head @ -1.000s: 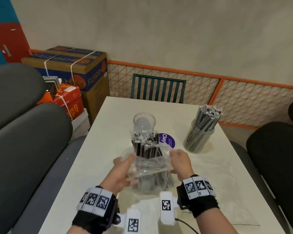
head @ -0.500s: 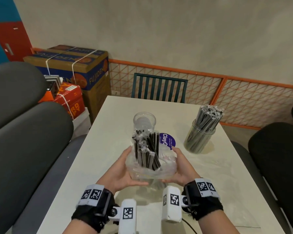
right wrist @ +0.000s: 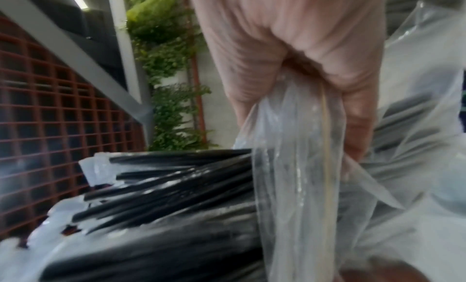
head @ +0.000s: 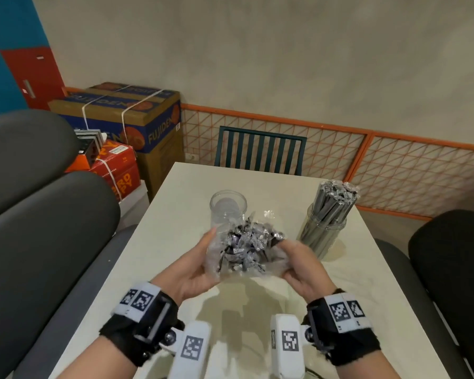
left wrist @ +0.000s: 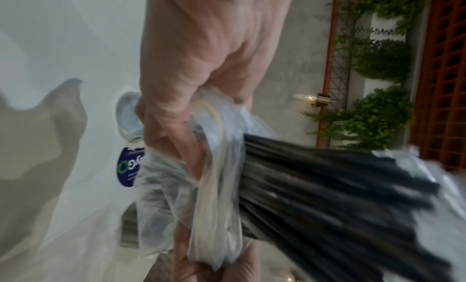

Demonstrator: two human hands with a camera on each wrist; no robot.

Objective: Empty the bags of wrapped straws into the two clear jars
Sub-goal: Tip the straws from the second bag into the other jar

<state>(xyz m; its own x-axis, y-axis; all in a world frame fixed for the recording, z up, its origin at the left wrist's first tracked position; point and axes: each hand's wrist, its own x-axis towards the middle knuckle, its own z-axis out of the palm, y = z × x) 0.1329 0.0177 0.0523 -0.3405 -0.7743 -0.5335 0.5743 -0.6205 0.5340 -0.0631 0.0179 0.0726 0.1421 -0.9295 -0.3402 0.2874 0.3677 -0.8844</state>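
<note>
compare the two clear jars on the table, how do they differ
The left jar is empty; the right jar is packed with wrapped straws that stick out above its rim. The left jar stands just behind the bag held in both hands; the right jar stands apart, off to the right. Both are clear and upright.

Bag between both hands, before empty jar; filled jar right.

I see a grey plaster wall w/ orange mesh panel, green slatted chair, cardboard boxes left.
</note>
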